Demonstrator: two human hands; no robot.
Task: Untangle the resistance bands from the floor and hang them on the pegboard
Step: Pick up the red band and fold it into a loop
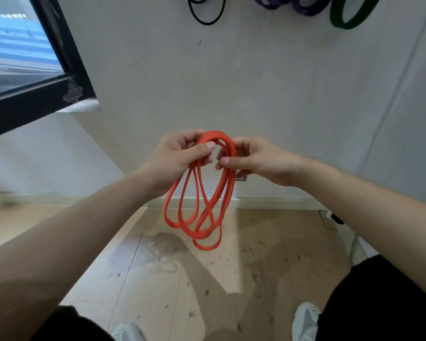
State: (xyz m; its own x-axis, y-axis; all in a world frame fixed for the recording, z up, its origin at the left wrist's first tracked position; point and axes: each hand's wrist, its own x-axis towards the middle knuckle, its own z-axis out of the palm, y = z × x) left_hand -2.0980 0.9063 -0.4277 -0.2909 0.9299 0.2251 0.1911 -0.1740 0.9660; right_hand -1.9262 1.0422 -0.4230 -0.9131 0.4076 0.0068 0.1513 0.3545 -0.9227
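A pale wall [256, 82] rises over a wooden floor [158, 279]. High on the wall hang a green band [349, 18], purple bands [303, 8] and a black band [207, 16]. In mid-air an orange band [221, 193] dangles in tangled loops, its top gripped by the left hand [180, 156] and pinched by the right hand [258, 161].

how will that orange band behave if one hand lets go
Probably floppy: the orange band droops in slack crossing loops below the left hand and right hand. Likely light: fingers alone hold it. May snag on itself.
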